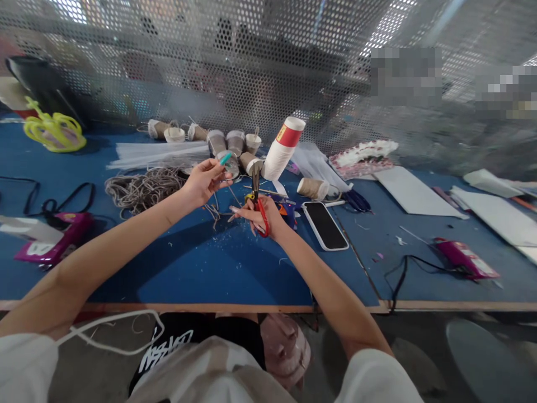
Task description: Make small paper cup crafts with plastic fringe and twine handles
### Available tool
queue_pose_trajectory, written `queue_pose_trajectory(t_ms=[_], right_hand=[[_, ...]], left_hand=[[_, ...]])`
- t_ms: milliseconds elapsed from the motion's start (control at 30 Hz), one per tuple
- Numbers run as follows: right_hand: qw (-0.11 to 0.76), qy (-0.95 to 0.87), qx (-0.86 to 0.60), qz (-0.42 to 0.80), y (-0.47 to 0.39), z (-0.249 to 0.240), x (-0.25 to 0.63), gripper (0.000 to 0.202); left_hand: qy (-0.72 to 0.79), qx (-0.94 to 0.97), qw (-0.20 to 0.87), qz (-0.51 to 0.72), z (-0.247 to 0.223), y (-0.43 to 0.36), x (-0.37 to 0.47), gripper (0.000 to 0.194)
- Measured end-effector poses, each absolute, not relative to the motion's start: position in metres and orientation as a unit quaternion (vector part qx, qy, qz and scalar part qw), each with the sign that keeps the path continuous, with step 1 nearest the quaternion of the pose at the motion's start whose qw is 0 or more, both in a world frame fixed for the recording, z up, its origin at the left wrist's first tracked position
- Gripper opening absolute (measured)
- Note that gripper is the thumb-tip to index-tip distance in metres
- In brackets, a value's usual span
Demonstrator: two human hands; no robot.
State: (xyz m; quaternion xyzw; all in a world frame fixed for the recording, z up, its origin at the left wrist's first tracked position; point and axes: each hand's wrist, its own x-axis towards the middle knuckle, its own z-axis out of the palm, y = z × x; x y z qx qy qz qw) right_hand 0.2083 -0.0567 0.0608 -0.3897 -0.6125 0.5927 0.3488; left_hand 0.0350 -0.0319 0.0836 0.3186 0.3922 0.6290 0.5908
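Near the row of small cups, my left hand [205, 180] is raised over the blue table with its fingers bent; a teal shape shows at a fingertip, and whether anything thin is pinched there is too small to tell. My right hand [262, 215] holds red-handled scissors [263, 217], their dark blades pointing away from me. A heap of grey-brown cord [145, 189] lies left of my left hand, and loose cord ends lie between the hands. Just beyond the scissors leans a stack of white paper cups [277, 159]. Twine-wrapped cups [217, 143] stand and lie behind my hands.
A phone [326, 225] lies right of my right hand. White strips [161, 154] are at the back. A yellow-green crown [56, 131] is at the far left. Purple packs [467, 259] with black cords lie on both sides. A perforated metal screen [268, 84] rises behind the table.
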Motion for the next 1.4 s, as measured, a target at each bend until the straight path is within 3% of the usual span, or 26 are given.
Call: queue_pose_trajectory(t_ms=[200, 433, 633, 1067, 1400], right_hand=[[0.331, -0.588, -0.433, 0.598, -0.046, 0.059, 0.219, 0.048], [0.289, -0.608, -0.417, 0.61, -0.061, 0.075, 0.227, 0.046], [0.302, -0.647, -0.413, 0.565, -0.068, 0.069, 0.216, 0.038], [0.286, -0.68, -0.441, 0.512, -0.067, 0.06, 0.22, 0.045], [0.273, -0.695, -0.43, 0.507, -0.067, 0.059, 0.218, 0.042]], left_hand=[[0.434, 0.353, 0.565, 0.607, 0.093, -0.026, 0.019, 0.024], [0.491, 0.499, 0.576, 0.422, 0.103, -0.017, -0.013, 0.017], [0.392, 0.543, 0.68, 0.297, 0.098, -0.021, -0.009, 0.019], [0.376, 0.551, 0.697, 0.265, 0.099, -0.021, -0.01, 0.024], [0.328, 0.581, 0.727, 0.161, 0.095, -0.021, -0.008, 0.035]])
